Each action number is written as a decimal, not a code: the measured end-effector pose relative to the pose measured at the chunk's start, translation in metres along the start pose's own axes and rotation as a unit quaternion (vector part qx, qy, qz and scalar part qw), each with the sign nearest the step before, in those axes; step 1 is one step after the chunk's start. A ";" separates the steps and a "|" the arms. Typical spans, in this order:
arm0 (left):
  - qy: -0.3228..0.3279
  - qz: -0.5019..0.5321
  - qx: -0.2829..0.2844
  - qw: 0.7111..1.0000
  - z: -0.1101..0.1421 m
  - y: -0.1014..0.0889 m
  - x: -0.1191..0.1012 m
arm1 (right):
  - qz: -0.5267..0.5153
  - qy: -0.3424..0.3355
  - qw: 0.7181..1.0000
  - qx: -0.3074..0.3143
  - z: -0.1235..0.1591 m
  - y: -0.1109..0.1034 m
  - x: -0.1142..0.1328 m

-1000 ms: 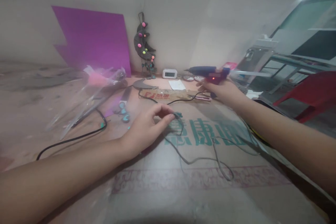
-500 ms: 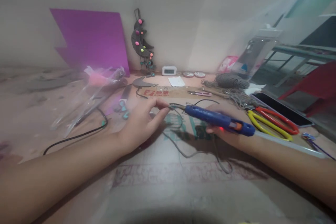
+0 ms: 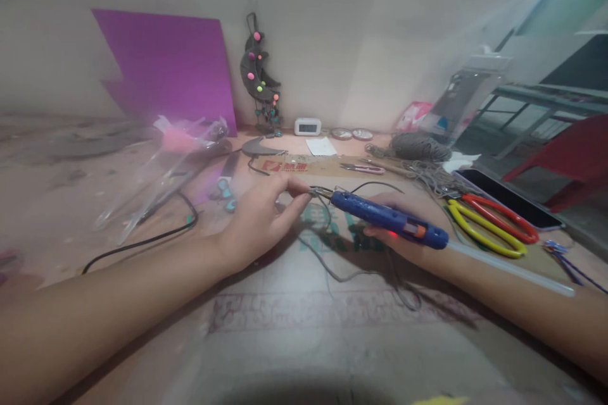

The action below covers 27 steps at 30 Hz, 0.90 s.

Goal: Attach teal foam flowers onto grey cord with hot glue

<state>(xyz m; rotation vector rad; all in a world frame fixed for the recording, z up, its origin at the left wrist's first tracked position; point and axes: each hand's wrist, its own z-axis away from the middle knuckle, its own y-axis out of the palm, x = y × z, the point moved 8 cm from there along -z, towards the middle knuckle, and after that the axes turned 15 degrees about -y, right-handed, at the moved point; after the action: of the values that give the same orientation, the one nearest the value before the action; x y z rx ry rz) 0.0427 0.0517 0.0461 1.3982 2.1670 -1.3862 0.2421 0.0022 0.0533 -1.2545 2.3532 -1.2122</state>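
My left hand (image 3: 266, 215) pinches a thin grey cord (image 3: 332, 273) between thumb and forefinger above the cardboard. From the pinch the cord loops down and trails over the printed board to the right. My right hand (image 3: 403, 234) is wrapped round a blue hot glue gun (image 3: 370, 212), which has a small red light lit. The gun's nozzle points left, right at my left fingertips and the cord end; whether it touches them I cannot tell. A clear glue stick (image 3: 513, 269) sticks out of the gun's back, over my right forearm.
Yellow-and-red-handled scissors (image 3: 489, 240), a phone (image 3: 510, 196) and grey yarn (image 3: 420, 147) lie on the right. Pink thread snips (image 3: 363, 168), a grey crescent (image 3: 261, 147) and a white clock (image 3: 308, 126) are behind. A black cable (image 3: 142, 243) and plastic bag (image 3: 180, 139) lie left.
My right hand has brought the glue gun from the back right down to my left fingertips, its nozzle now at the cord. My left hand has kept its pinch with little movement.
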 end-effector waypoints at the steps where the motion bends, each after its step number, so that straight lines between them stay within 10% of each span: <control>1: 0.000 0.001 0.002 1.000 0.000 0.000 0.000 | -0.002 -0.001 1.000 0.004 0.000 0.000 0.001; 27: -0.066 0.037 0.033 0.997 -0.001 0.006 0.006 | 0.017 -0.013 0.999 0.027 -0.003 0.002 0.006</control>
<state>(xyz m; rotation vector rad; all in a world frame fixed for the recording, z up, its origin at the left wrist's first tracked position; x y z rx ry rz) 0.0444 0.0570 0.0397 1.3545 1.9843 -1.4910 0.2356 0.0000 0.0543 -1.2002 2.2974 -1.2337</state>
